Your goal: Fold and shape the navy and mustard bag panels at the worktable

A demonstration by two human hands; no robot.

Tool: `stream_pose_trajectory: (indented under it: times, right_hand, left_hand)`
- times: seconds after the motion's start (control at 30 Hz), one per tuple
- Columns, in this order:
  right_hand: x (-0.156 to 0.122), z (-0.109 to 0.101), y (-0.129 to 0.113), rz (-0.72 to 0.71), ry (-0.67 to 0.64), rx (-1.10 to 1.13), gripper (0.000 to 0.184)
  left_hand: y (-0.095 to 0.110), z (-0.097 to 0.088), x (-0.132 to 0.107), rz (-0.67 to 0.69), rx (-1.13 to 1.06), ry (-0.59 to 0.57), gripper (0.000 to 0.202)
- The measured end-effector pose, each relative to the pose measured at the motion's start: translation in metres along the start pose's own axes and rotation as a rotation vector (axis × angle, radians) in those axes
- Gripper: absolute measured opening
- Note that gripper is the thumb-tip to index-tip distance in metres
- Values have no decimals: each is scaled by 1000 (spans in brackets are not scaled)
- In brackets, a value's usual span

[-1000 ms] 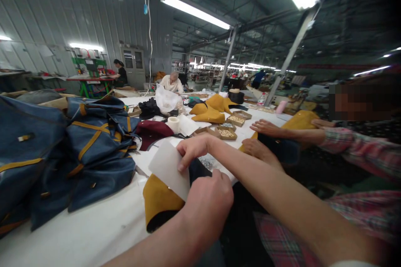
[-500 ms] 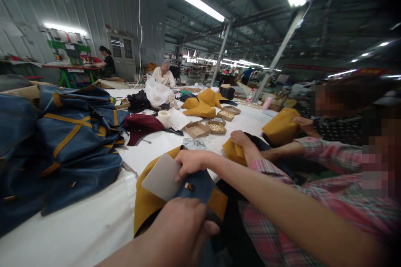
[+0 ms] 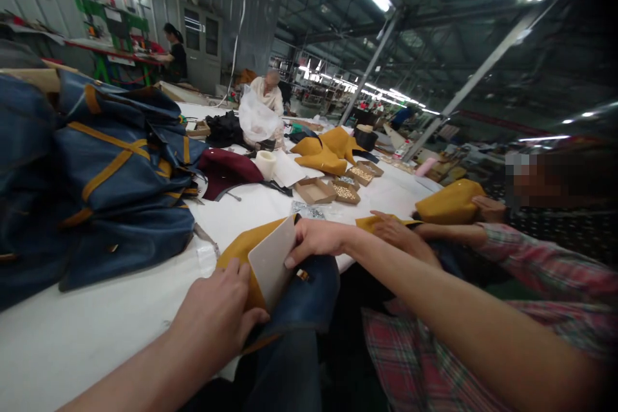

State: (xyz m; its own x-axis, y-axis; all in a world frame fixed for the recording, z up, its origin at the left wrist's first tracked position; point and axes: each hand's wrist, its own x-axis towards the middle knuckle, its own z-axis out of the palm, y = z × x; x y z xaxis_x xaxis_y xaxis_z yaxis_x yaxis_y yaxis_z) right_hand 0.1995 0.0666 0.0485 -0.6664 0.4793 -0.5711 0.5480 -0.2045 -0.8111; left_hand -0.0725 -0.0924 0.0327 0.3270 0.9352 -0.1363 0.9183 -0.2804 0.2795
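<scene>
Head view shows a pale sheet in front of the person, standing tilted between a yellow material and a blue piece with a metal clasp. The sheet lies just to the left of the right hand, which is nearer, because it already touches it: this hand is closed in a narrow pinch at the right edge, thumb on the near face, the other fingers partly hidden. On the opposite side, the left hand is bent around the yellow material, fingers over it and thumb at its lower border, near the left edge of the sheet but, as it seems, holding only the yellow material. One corner of the sheet points up and away from the person, toward the small boxes on the bench; the opposite end goes down, behind the blue piece. Its long axis probably follows this slope, but I cannot tell surely, since the lower part is covered.
</scene>
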Motion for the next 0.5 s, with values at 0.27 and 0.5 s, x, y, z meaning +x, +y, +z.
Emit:
stream_pose_trajectory:
  times: [0.27,0.5]
  right_hand:
    - [4,5,-16,273,36,-273,45]
    - [1,20,-13,258,-33,-427,43]
  left_hand:
    - [-15,14,21,179,219,-40,48]
    - [0,21,43,272,250,113,42]
